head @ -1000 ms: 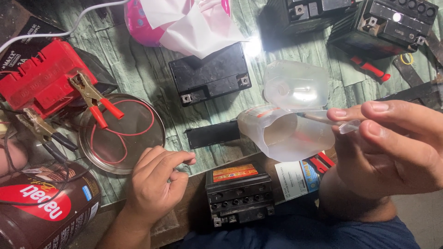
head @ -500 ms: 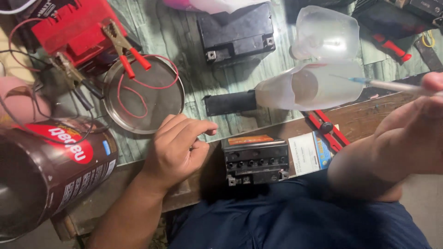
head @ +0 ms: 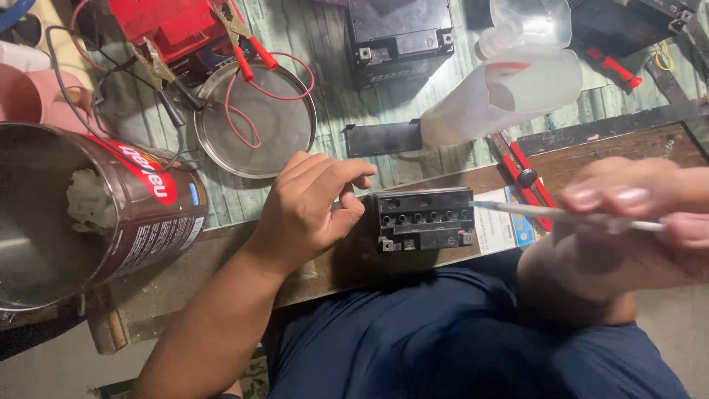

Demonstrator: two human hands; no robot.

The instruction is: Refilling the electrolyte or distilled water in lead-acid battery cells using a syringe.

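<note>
Right hand (head: 635, 214): blurred, at 3 o'clock of the view; fingertips pinched on a thin clear syringe (head: 546, 212), held level above the bench.
Left hand (head: 314, 203): loosely curled, holding nothing; thumb and forefinger nearly meeting, resting on the wooden bench edge (head: 325, 270) just at 9 o'clock of the small black battery (head: 425, 219).
Syringe axis: roughly 3-to-9 o'clock, tip pointing toward 9, ending over the right end of the small black battery.
Small black battery: on the bench edge between both hands; long axis also 3 to 9 o'clock, with a row of round ports along its top.
Nearer hand: left nearly touches the battery's left end; right stays apart, only the syringe tip reaching over it.
Near edge: bench drops off just at 6 o'clock of the battery, above a lap in blue cloth (head: 443, 340).
Label card (head: 502, 225): flat under the syringe, touching the battery's right side.
At 9 o'clock: large brown tin (head: 111, 222) lying on its side, mouth open, well apart from the battery.
At 12 o'clock, farther: black strip (head: 384, 138), round metal dish (head: 258, 122) holding a red wire loop, cut translucent jug (head: 509, 92).
Farthest: larger black battery (head: 399, 33), red charger (head: 166, 26) with clamps.
Open room: bare wood between battery and black strip.
</note>
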